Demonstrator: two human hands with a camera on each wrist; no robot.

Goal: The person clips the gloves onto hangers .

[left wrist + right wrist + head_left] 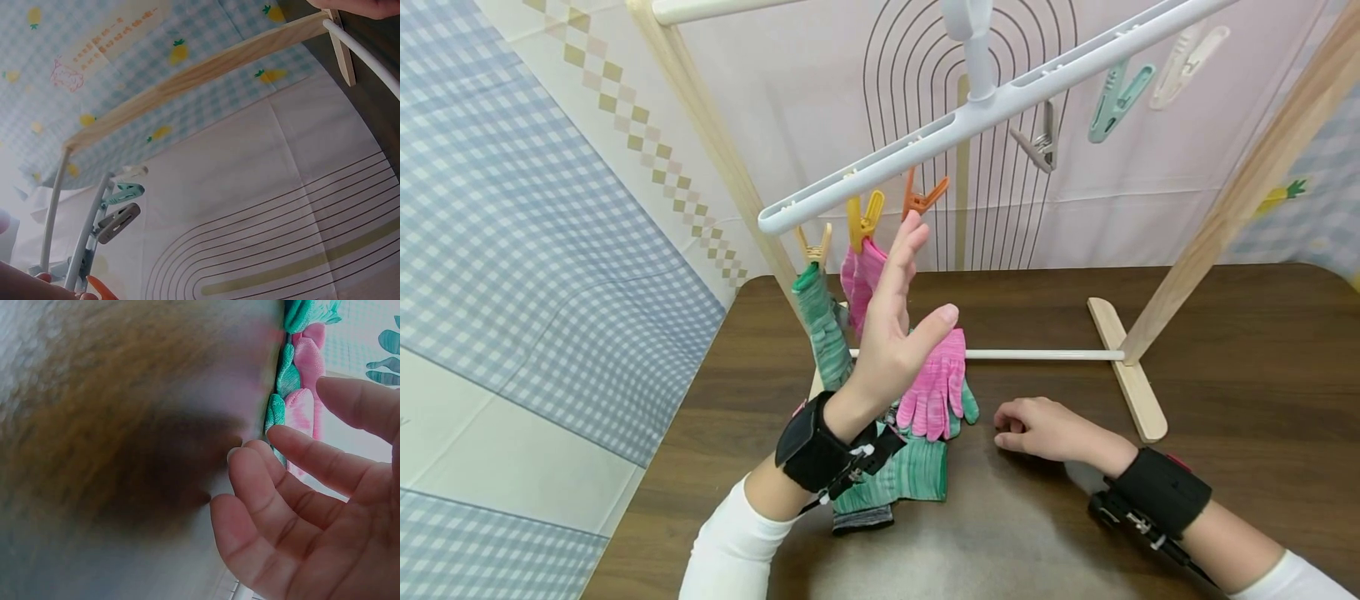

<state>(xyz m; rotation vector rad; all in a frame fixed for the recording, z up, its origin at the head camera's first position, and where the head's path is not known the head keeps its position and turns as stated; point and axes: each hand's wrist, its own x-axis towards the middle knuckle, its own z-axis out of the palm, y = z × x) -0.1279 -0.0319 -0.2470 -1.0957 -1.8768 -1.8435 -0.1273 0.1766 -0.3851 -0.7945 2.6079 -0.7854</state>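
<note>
Both empty, my left hand is straight-fingered, my right hand loosely curled; the lower pink glove should be light, limp, best pinched by its cuff.

The right side of the frame is filled by a bare right hand, its palm side turned toward the camera and its fingers bent loosely. Most fingertips are pointed left at a glossy brown tabletop, blurred and streaked with pale glare, where dark reflections are cast near them; whether it is touched cannot be told. Beyond the fingers, pink knit gloves and green knit gloves are bunched together. Behind them, a pale checked cloth is printed with blue-green leaf shapes.
</note>
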